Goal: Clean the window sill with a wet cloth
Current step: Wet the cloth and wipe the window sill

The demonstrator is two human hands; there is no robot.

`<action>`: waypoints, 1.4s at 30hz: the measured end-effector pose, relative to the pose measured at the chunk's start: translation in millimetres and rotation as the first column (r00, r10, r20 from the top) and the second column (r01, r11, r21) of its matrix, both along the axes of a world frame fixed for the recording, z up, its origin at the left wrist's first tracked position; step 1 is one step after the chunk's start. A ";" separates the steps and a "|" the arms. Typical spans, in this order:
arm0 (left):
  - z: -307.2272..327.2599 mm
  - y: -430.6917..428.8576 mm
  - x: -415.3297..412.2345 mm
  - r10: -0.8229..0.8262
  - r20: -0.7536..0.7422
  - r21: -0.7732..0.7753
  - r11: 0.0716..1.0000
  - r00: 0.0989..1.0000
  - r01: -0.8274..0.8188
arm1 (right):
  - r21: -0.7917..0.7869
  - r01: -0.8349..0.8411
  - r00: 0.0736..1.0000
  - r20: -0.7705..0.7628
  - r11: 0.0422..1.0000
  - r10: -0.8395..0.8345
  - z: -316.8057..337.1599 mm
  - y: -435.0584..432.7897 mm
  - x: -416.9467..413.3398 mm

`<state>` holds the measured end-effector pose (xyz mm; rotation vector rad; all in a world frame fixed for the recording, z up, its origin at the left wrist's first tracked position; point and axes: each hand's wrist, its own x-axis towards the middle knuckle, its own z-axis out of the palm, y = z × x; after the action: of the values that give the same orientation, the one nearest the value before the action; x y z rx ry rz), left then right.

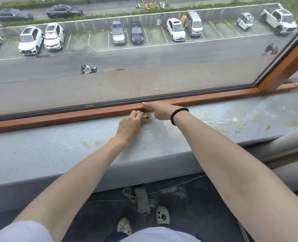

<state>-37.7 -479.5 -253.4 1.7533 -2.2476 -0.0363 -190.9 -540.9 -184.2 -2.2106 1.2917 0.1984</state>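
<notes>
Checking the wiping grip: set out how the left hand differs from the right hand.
The right hand wears a black band at the wrist; the left hand has a bare wrist. The left hand's fingers curl down on the grey sill; the right hand's thumb lies against the wooden frame. Both meet at the sill's back edge. No cloth shows plainly.

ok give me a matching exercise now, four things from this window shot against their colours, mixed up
Things:
1 wristband
2 window frame
3 window sill
4 shoes

Colours:
A grey with yellowish stains
B white
C black
D orange-brown

Pairs: 1-C, 2-D, 3-A, 4-B
</notes>
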 end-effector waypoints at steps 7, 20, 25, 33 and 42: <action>16.7 21.4 8.8 -0.271 -0.031 0.033 0.962 0.962 0.272 | -0.024 -0.010 1.000 -0.022 1.000 0.010 2.0 6.9 1.7; 17.6 39.3 -24.8 -0.113 -0.260 0.258 0.949 0.959 0.182 | -0.190 0.069 0.977 -0.185 0.979 -0.104 -9.2 23.0 -36.2; 23.9 16.9 8.5 0.226 -0.258 0.174 0.967 0.939 -0.185 | -0.235 0.138 0.931 -0.299 0.962 -0.207 -17.5 12.2 -54.1; 4.8 35.6 -15.6 0.055 -0.268 0.229 0.973 0.962 0.008 | -0.131 0.147 0.955 -0.240 0.980 -0.175 -23.9 7.0 -48.3; 5.9 23.5 -10.0 0.363 -0.153 0.161 0.927 0.919 -0.339 | -0.106 0.063 0.961 -0.261 0.992 -0.089 -21.1 -3.4 -55.3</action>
<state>-47.7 -455.9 -247.5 2.1072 -1.8120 -0.2622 -246.1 -544.3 -205.3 -2.2684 1.5564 0.4228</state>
